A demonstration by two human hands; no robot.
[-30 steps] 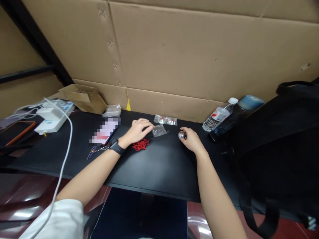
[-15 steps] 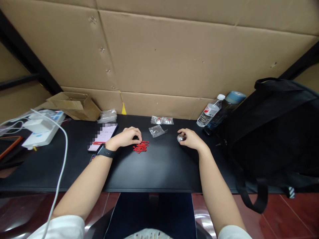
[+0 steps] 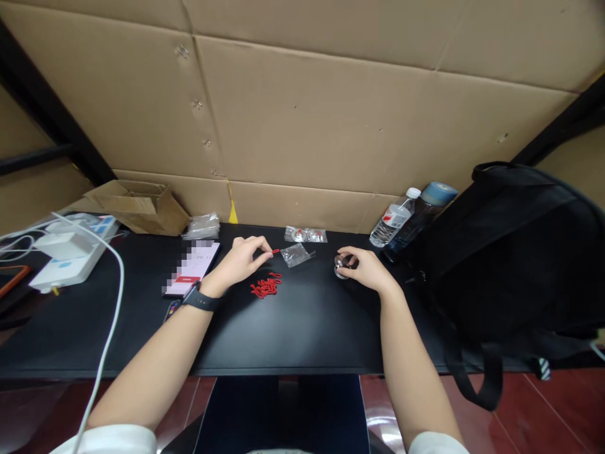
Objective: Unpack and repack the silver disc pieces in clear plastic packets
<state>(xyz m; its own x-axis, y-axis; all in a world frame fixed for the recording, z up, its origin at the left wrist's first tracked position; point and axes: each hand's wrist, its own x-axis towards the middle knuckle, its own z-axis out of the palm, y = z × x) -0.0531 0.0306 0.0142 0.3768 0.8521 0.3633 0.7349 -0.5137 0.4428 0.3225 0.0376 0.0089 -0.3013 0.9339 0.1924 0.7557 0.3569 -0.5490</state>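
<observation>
Head view: red loop (image 3: 275,251) is pinched by the left hand (image 3: 241,260), shiny round piece (image 3: 339,267) gripped over the tabletop (image 3: 297,334) by the right hand (image 3: 371,269), held apart. Plenty seems left: two pieces (image 3: 306,235) are bagged at back, red pile (image 3: 265,287) is untouched. Decent room's offered toward the front edge (image 3: 288,372).

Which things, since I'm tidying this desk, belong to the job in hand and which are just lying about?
Likely in the job:
red cord loop, in the left hand
red cord pile
shiny round piece, in the right hand
clear plastic bag
packaged round pieces

Likely lying about:
phone
water bottle
blue-lidded bottle
black backpack
power strip
</observation>
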